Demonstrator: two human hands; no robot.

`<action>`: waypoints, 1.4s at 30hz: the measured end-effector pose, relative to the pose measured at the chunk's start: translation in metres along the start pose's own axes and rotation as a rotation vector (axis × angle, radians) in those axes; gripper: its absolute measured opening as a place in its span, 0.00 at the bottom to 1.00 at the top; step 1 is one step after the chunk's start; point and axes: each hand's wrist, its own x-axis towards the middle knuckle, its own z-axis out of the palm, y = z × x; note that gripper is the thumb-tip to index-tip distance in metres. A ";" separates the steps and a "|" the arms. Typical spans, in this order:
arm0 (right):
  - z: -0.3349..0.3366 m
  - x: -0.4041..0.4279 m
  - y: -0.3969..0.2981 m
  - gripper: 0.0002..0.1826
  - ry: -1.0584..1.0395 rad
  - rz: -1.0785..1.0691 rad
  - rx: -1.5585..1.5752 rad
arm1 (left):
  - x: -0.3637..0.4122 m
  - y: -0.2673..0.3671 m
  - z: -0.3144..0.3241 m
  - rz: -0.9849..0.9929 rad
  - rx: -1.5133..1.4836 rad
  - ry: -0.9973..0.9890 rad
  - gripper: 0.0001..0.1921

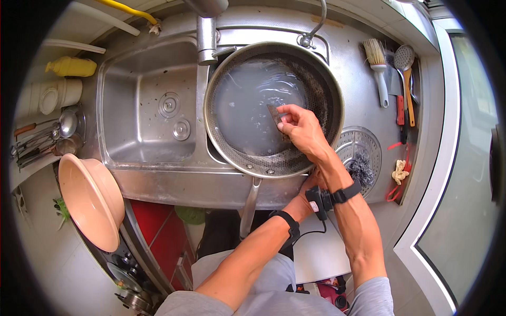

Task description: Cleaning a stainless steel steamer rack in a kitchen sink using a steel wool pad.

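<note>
A large wok (241,160) with a textured inner wall sits over the right sink basin, holding cloudy water. Its metal handle (250,207) points towards me. My right hand (302,128) pinches a small, flat, dark brownish piece (273,114), whose material I cannot tell, above or in the water at the wok's right of centre. My left hand (315,179) is at the wok's near right rim, under my right wrist; its fingers are mostly hidden, so its hold is unclear.
A steel sink basin (126,134) lies left of the wok, under a faucet (206,43). A peach plastic basin (89,201) stands tilted at left. On the right are a brush (380,79), kitchen utensils (407,87), and a steel scrubber (360,170) on a perforated steel plate (348,138).
</note>
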 end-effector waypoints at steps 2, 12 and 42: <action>-0.003 -0.011 -0.007 0.19 -0.006 0.068 0.266 | 0.003 0.002 -0.004 0.022 0.038 -0.002 0.30; -0.041 -0.060 -0.017 0.18 0.073 0.067 0.561 | 0.041 0.036 -0.050 -0.202 -0.174 -0.047 0.27; -0.067 -0.186 0.090 0.12 0.759 -0.032 -0.265 | 0.043 0.037 -0.062 0.064 0.216 0.052 0.13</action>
